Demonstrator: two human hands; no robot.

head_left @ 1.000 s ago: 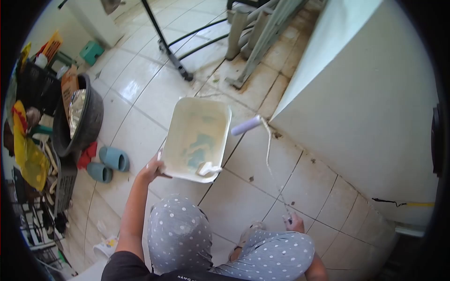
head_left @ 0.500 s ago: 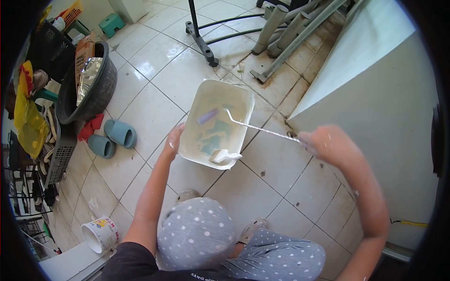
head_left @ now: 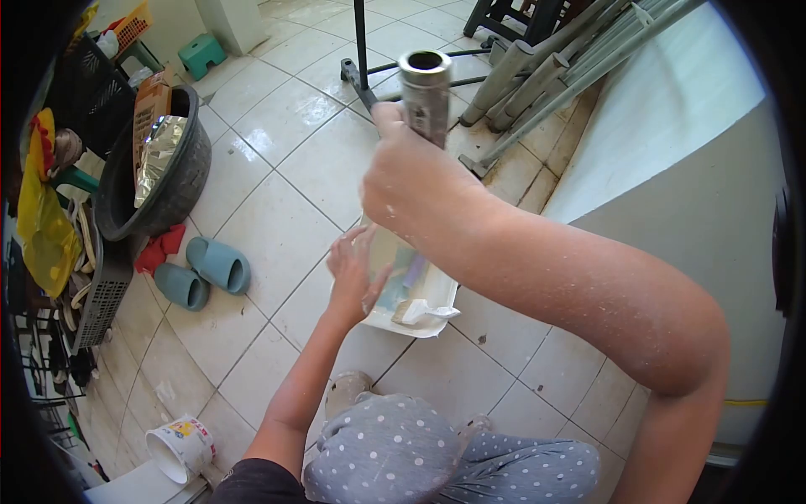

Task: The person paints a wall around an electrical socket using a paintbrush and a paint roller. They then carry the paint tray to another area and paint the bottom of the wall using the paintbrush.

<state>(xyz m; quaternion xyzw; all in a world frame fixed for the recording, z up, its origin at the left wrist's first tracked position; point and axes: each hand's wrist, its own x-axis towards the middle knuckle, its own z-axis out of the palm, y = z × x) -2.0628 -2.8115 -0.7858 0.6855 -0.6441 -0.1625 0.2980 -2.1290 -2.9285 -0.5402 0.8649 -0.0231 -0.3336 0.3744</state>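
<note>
Gripping a grey cyl. w/ dark open end, R hand is closed in a fist, raised above the tub area; forearm hides any link to the roller. L hand: fingers spread, nothing held, over L side of rect. white tub; contact can't be told. Tub sits on tiled floor, w/ lavender paint roller inside, paintbrush at near rim.

Blue slippers beside red cloth
</note>
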